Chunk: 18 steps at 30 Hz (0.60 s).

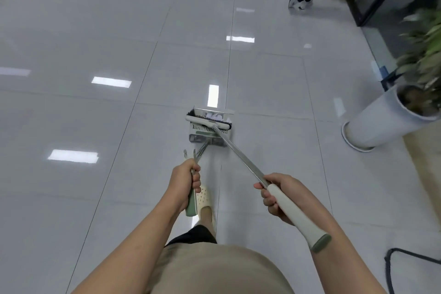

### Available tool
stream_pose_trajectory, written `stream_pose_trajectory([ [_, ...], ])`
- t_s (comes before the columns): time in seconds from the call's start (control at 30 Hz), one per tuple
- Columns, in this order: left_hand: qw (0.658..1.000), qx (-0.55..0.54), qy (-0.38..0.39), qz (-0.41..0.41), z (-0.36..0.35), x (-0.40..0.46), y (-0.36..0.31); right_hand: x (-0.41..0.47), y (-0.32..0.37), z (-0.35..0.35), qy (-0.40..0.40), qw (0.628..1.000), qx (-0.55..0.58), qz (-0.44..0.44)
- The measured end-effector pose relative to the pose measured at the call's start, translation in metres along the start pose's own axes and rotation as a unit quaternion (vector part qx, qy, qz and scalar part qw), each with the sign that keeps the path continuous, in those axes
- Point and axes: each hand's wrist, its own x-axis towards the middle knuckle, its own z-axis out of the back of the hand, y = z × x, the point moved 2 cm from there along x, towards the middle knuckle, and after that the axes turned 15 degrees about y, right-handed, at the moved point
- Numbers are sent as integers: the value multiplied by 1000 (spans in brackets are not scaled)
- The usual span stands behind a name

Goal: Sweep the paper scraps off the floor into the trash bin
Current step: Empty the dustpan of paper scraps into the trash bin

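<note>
Left hand (185,180) is gripping the green dustpan handle (191,203), fingers clenched around it. The dustpan (207,132) is sitting on the tiled floor (95,114) straight ahead, paper scraps (213,116) lying inside it. The broom (241,155) head is resting against the pan's mouth. Right hand (278,194) is grasping the broom's white grip. A potted plant (386,119) is standing at right.

No legible text, label, brand, number or sign appears anywhere in the head view. The white paper scraps (213,116) lying in the translucent grey plastic dustpan (208,136) carry dark marks, too blurred to read as characters. The white-and-green broom grip and the green dustpan grip show no printing.
</note>
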Motion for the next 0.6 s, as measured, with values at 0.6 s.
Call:
stream_pose_trajectory([
  [0.6, 999, -34, -8, -28, 6, 401, -424, 250, 535, -80, 34, 999, -24, 14],
])
